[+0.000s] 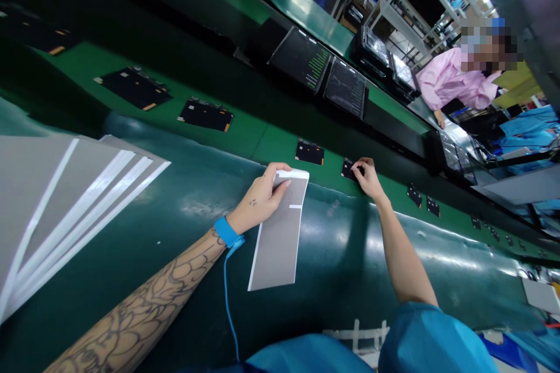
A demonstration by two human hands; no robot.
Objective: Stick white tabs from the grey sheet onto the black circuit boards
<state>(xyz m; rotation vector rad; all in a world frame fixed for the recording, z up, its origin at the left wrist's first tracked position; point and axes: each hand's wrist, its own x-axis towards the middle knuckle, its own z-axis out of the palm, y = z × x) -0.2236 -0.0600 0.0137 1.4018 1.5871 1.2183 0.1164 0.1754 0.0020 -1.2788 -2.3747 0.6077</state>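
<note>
Left grip: the left hand [260, 198] is closed on a thin stack of matte grey rectangular sheets [277, 245]. Its fingers [282, 185] curl over the stack's upper end.
Sheet stack: flat, paper-like and long, with white edges and a short white strip across its face. It hangs from the hand down over the bench, tilted slightly.
Right grip: the right hand [370, 178] is narrowly curled, its fingertips [359, 168] on a small black rectangular circuit board [348, 170]. From this angle I cannot tell whether they pinch the board or only press on it.
Board position: it lies flat on the green conveyor belt [262, 140], at the belt's near edge. It sits directly under the right fingertips and just to the right of the sheet stack's top.
Neighbouring board: a second small black board with an orange edge [310, 152] lies on the belt just left of the touched one, above the left hand and apart from it.
Bench: a glossy dark green bench surface [350, 256], smooth and reflective, runs beneath both forearms.
Wrist: a bright blue wrist strap [227, 232] wraps the left wrist, and a thin blue cord [227, 303] trails down from it.
Left side: a fanned pile of large grey sheets with white borders [52, 210] lies well apart from the hands.
Belt, far part: larger flat black boards [205, 115] lie spaced along it.
Background: two dark tilted screens [324, 73] stand beyond the belt, and a person in a pink coat [450, 84] is at the far right.
</note>
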